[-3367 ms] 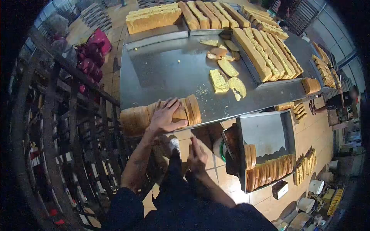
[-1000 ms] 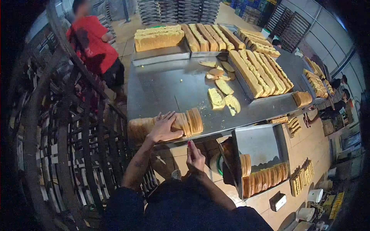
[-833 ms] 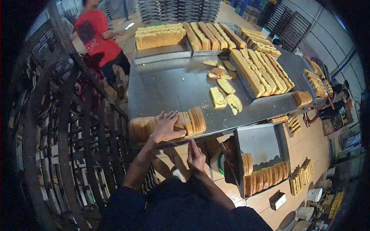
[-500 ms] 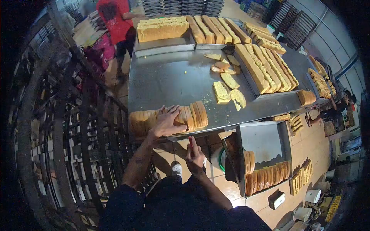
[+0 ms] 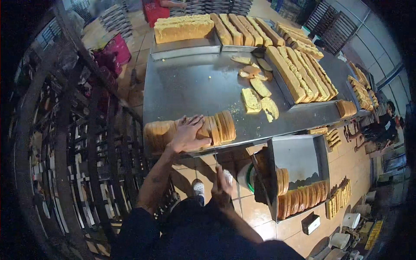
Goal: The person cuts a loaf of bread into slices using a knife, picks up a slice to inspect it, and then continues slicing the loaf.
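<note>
Along the near edge of the metal table lies a bread loaf (image 5: pixel 160 132), partly in slices, with several cut slices (image 5: pixel 225 126) standing at its right end. My left hand (image 5: pixel 189 133) grips the loaf from above, its thumb on the near side and its fingers over the top. Below the table edge, my right hand (image 5: pixel 222 188) is closed round the handle of a long thin knife (image 5: pixel 215 154). The blade reaches up into the bread just right of my left hand. Flat end pieces (image 5: pixel 260 88) and crumbs lie farther back.
Trays of long loaves (image 5: pixel 299 76) line the back and right of the metal table (image 5: pixel 186 86). A bin (image 5: pixel 299 151) with sliced bread stands at the lower right. Dark racks (image 5: pixel 86 173) rise on the left. Other people (image 5: pixel 381 128) are at the right and far back.
My right hand has moved down and toward me with the knife, so more of the blade shows. My left hand stays on the loaf. The person in red has moved farther back.
</note>
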### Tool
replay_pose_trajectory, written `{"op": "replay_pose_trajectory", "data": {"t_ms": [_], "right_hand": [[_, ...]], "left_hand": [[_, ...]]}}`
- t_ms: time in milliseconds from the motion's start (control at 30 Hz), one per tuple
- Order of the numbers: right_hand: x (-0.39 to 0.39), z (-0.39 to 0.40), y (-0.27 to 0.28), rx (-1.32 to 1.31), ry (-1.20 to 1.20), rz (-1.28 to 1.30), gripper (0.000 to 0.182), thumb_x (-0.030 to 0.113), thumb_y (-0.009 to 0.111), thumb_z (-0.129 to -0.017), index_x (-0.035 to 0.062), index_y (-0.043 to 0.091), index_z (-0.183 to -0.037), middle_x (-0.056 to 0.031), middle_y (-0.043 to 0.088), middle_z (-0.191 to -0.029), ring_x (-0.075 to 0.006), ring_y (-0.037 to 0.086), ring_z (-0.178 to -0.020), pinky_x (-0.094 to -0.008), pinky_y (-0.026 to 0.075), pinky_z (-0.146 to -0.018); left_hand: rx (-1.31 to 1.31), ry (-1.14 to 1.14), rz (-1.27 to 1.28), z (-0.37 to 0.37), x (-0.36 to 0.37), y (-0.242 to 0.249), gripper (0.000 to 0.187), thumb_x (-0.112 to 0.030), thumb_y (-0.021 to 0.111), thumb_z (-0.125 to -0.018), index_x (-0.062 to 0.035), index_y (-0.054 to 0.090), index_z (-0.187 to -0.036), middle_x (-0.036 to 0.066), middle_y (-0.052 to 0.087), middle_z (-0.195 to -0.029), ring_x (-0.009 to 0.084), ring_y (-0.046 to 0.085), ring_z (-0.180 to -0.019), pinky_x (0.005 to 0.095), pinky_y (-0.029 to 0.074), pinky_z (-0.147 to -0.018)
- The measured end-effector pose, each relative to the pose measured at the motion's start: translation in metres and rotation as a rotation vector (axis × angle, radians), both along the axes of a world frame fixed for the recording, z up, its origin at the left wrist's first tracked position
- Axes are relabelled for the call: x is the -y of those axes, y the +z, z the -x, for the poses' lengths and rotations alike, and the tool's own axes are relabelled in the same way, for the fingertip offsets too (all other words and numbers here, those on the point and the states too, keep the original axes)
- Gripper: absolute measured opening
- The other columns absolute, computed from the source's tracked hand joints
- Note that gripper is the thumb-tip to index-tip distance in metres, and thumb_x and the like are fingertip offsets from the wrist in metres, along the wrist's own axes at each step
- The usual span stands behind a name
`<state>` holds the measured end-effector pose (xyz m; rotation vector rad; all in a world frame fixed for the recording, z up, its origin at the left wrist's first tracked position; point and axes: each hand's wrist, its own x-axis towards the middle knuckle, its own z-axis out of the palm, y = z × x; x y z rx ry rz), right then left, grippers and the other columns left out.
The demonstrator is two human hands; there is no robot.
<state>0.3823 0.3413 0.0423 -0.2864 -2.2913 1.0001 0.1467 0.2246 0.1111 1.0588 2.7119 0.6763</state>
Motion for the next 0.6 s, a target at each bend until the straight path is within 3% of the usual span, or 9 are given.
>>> {"op": "replay_pose_trajectory", "data": {"t_ms": [33, 133, 200, 267, 333, 367, 467, 500, 600], "right_hand": [[0.005, -0.007, 0.008, 0.025, -0.033, -0.011, 0.044, 0.003, 0.06, -0.094, 0.0079, 0.057, -0.138, -0.0201, 0.071, -0.1, -0.0382, 0.067, -0.078, -0.0412, 0.054, -0.07], [0.0, 0.029, 0.019, 0.201, 0.025, 0.04, 0.044, 0.004, 0.06, -0.094, 0.0069, 0.056, -0.138, -0.0212, 0.069, -0.096, -0.0392, 0.066, -0.077, -0.0422, 0.052, -0.068], [-0.004, 0.059, 0.036, 0.127, 0.073, 0.112, 0.044, 0.004, 0.059, -0.095, 0.0046, 0.054, -0.139, -0.023, 0.062, -0.082, -0.041, 0.062, -0.072, -0.0444, 0.049, -0.064], [-0.001, 0.035, 0.042, 0.338, 0.037, 0.136, 0.043, 0.002, 0.058, -0.095, 0.0047, 0.055, -0.138, -0.023, 0.065, -0.086, -0.0394, 0.066, -0.08, -0.0433, 0.051, -0.067], [0.002, 0.006, 0.017, 0.112, -0.016, -0.025, 0.04, 0.002, 0.058, -0.096, 0.0046, 0.057, -0.136, -0.0235, 0.068, -0.094, -0.039, 0.069, -0.087, -0.043, 0.053, -0.071], [0.004, 0.003, 0.002, 0.029, -0.024, 0.075, 0.039, 0.002, 0.059, -0.096, 0.005, 0.059, -0.134, -0.0245, 0.069, -0.101, -0.0378, 0.071, -0.091, -0.0422, 0.054, -0.074], [-0.008, 0.049, 0.007, 0.136, 0.042, 0.02, 0.06, 0.01, 0.062, -0.09, 0.015, 0.048, -0.147, -0.0206, 0.066, -0.084, -0.0355, 0.067, -0.073, -0.0464, 0.052, -0.063], [-0.012, 0.068, 0.014, 0.086, 0.067, -0.027, 0.06, 0.01, 0.062, -0.089, 0.0174, 0.049, -0.147, -0.0202, 0.066, -0.085, -0.035, 0.065, -0.065, -0.0443, 0.052, -0.057], [-0.003, 0.034, 0.025, 0.321, -0.016, 0.053, 0.043, 0.005, 0.063, -0.093, 0.0076, 0.059, -0.135, -0.0221, 0.069, -0.089, -0.0386, 0.068, -0.075, -0.0431, 0.052, -0.062]], "left_hand": [[0.006, 0.006, -0.01, 0.0, 0.0, -0.001, 0.099, -0.065, 0.064, -0.077, 0.0026, 0.044, -0.145, 0.016, 0.038, -0.156, 0.0318, 0.029, -0.147, 0.0524, 0.012, -0.122], [-0.002, 0.002, -0.011, -0.002, 0.002, -0.007, 0.098, -0.066, 0.063, -0.077, 0.0027, 0.045, -0.144, 0.016, 0.038, -0.156, 0.0316, 0.03, -0.147, 0.0524, 0.013, -0.122], [-0.009, -0.001, -0.005, -0.006, 0.002, -0.01, 0.098, -0.066, 0.063, -0.077, 0.0029, 0.046, -0.144, 0.017, 0.038, -0.156, 0.0317, 0.03, -0.147, 0.0526, 0.013, -0.122], [-0.015, -0.012, 0.012, -0.003, 0.001, -0.004, 0.098, -0.066, 0.062, -0.077, 0.0033, 0.046, -0.143, 0.017, 0.038, -0.156, 0.032, 0.031, -0.147, 0.053, 0.014, -0.122], [0.002, -0.009, 0.03, 0.0, -0.001, 0.001, 0.099, -0.067, 0.062, -0.078, 0.0042, 0.043, -0.145, 0.017, 0.035, -0.157, 0.0315, 0.028, -0.148, 0.0517, 0.012, -0.122], [0.026, -0.005, 0.044, 0.001, -0.001, 0.003, 0.1, -0.066, 0.064, -0.079, 0.0043, 0.041, -0.146, 0.016, 0.033, -0.159, 0.0306, 0.025, -0.149, 0.0503, 0.01, -0.123], [0.024, -0.018, 0.016, -0.003, 0.002, -0.001, 0.1, -0.067, 0.061, -0.08, 0.005, 0.041, -0.146, 0.018, 0.035, -0.157, 0.0324, 0.027, -0.148, 0.0518, 0.011, -0.123], [0.002, -0.022, -0.01, -0.004, 0.002, -0.003, 0.1, -0.068, 0.06, -0.079, 0.0053, 0.042, -0.145, 0.019, 0.037, -0.156, 0.0337, 0.029, -0.147, 0.0533, 0.012, -0.122], [-0.002, -0.026, 0.035, -0.003, 0.002, -0.004, 0.101, -0.069, 0.059, -0.08, 0.0053, 0.041, -0.145, 0.019, 0.037, -0.156, 0.0342, 0.028, -0.147, 0.0535, 0.011, -0.122]]}}
